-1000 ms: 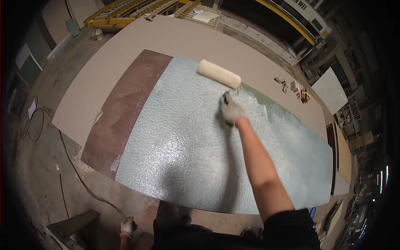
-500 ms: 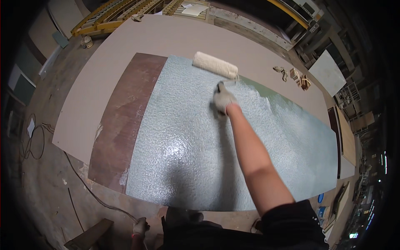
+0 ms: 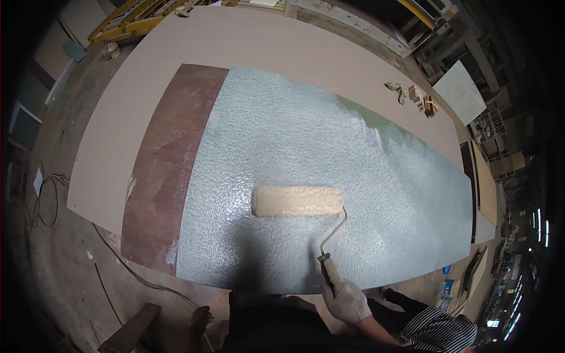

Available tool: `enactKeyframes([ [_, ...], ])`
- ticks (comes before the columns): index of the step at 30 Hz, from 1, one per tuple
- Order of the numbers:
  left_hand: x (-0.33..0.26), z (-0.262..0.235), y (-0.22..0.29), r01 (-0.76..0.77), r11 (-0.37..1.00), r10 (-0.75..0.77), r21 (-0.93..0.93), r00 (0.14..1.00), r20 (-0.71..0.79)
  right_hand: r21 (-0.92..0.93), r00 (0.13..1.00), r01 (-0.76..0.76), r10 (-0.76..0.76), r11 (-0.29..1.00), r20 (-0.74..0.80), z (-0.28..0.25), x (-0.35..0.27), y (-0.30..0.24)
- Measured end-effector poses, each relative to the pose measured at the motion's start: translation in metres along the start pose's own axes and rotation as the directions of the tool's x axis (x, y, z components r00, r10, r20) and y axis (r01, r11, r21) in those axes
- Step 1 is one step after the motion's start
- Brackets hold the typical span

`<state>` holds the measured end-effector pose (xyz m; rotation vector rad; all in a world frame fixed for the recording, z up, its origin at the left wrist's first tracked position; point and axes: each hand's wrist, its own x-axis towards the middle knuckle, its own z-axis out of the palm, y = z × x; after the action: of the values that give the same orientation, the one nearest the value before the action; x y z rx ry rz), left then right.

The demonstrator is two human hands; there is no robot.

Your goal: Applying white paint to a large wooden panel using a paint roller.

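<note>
**Roller spreading wet coating on a large board**

Roller [image 3: 298, 201] lies flat across the lower middle of the frame, its pale sleeve resting crosswise on a glossy, pebbled wet coating [image 3: 306, 147] that covers most of a big board. A thin bent wire frame runs from the sleeve's right end down to a dark handle at the lower centre.

Head view: the right hand [image 3: 347, 300], in a light work glove, is wrapped closed around that handle near the bottom edge. The left hand [image 3: 201, 319], also gloved, hangs low at the bottom left, touching nothing; whether it is open or curled I cannot tell. Left of the wet area a reddish-brown strip [image 3: 168, 170] is bare, and a greenish patch [image 3: 368, 120] at the upper right looks thinly covered. A tan table [image 3: 282, 44] extends beyond, with small wooden blocks [image 3: 422, 100] at the upper right.

Judging by this, spreading is well along, mid-stroke. The next pass seems to call for even pressure toward the uncovered strip.
</note>
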<state>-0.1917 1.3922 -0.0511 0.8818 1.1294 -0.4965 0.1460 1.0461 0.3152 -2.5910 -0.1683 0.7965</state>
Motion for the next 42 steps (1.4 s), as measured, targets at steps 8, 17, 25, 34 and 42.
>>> enactKeyframes([
  [8,-0.002,0.012,0.024,-0.113,0.974,0.135,0.196,0.985,-0.103,-0.052,0.991,0.035,-0.042,0.998,-0.128,-0.043,0.226,-0.052],
  [17,0.008,0.048,0.085,-0.220,0.974,0.224,0.047,0.937,-0.269,0.100,0.988,0.028,-0.012,0.995,-0.156,-0.096,0.328,-0.068],
  [25,-0.007,0.043,0.026,-0.149,0.971,0.195,0.186,0.946,-0.261,-0.169,0.979,0.170,-0.186,0.971,-0.084,-0.031,0.047,0.085],
  [34,-0.008,0.034,-0.077,-0.071,0.973,0.107,0.221,0.982,-0.153,-0.145,0.980,-0.013,-0.017,0.989,-0.201,0.032,-0.155,0.165],
  [42,-0.023,0.032,-0.047,0.169,0.915,-0.101,0.366,0.975,-0.197,-0.024,0.973,-0.068,0.061,0.997,-0.221,-0.003,0.031,0.098],
])
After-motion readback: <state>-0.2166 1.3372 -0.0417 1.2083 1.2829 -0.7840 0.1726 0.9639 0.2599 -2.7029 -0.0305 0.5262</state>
